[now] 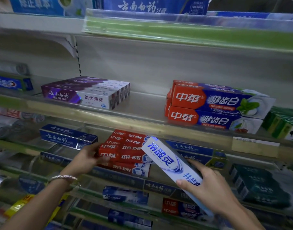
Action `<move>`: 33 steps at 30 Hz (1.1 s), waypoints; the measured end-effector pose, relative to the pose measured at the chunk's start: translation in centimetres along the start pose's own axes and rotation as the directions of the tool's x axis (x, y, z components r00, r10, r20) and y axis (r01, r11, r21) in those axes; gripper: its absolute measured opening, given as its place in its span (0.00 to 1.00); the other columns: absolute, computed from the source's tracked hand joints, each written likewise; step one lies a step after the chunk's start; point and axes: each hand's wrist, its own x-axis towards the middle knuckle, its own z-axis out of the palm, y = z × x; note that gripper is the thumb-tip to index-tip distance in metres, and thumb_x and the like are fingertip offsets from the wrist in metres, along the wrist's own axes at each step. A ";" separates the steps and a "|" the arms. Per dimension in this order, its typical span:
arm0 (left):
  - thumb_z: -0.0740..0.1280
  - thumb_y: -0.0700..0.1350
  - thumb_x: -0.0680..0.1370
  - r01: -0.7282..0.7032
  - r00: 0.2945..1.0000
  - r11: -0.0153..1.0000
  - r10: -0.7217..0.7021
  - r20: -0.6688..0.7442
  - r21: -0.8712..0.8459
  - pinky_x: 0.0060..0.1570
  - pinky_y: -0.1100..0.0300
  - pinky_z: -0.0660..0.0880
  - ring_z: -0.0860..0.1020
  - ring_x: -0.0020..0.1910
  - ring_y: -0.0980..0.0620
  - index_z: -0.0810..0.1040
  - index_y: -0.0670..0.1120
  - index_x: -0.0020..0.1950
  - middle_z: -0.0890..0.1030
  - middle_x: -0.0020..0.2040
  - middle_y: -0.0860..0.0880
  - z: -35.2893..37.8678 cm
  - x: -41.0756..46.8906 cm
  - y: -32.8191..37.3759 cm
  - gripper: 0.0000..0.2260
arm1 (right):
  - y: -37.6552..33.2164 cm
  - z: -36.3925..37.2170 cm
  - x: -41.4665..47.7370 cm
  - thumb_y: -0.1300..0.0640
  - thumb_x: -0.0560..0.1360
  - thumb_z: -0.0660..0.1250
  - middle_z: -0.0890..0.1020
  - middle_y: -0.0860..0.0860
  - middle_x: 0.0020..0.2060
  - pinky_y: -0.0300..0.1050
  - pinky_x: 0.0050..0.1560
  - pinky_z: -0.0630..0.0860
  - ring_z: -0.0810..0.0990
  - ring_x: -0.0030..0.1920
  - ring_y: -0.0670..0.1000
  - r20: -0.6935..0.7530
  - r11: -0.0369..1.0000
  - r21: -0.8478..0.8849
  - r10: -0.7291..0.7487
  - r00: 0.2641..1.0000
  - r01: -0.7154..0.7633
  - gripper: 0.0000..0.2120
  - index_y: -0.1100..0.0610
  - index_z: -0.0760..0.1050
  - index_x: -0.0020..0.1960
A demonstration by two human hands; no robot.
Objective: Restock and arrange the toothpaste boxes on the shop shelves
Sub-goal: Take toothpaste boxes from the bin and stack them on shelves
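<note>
**Hands.** The left hand (88,157), a silver bracelet (64,178) on its wrist, curls its fingers round the left end of a stack of red toothpaste boxes (125,147), thumb on the front face. The right hand (207,185) grips the lower end of a white-and-blue toothpaste box (167,161), thumb pressed on the printed face. The box is tilted, and its upper end lies in front of the right end of the red stack.

**Shelves, left to right.**
- **Lower shelf** (156,173): dark blue boxes (67,136) lie just left of the red stack, which sits mid-shelf near the front edge. Further dark blue boxes (194,147) lie to its right, behind the tilted box.
- **Middle shelf** (109,113): a flat row of purple-and-white boxes (86,93) lies toward the left, well apart from a two-high stack of red-and-blue boxes (213,105) toward the right. Green boxes (282,123) stand at the right edge. A paper label (255,145) is fixed to the front rim.
- **Top shelf:** blue boxes (152,5) are partly in view.
</note>
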 end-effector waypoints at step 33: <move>0.71 0.40 0.74 -0.056 0.998 0.997 0.057 -0.016 0.053 0.50 0.58 0.75 0.77 0.56 0.50 0.60 0.51 0.75 0.75 0.63 0.48 -1.7 1.4 -2.5 0.33 | -1.2 -0.7 0.4 0.32 0.67 0.66 0.80 0.40 0.52 0.42 0.49 0.76 0.79 0.48 0.43 -0.038 0.992 -0.081 -0.103 0.994 0.100 0.33 0.42 0.64 0.69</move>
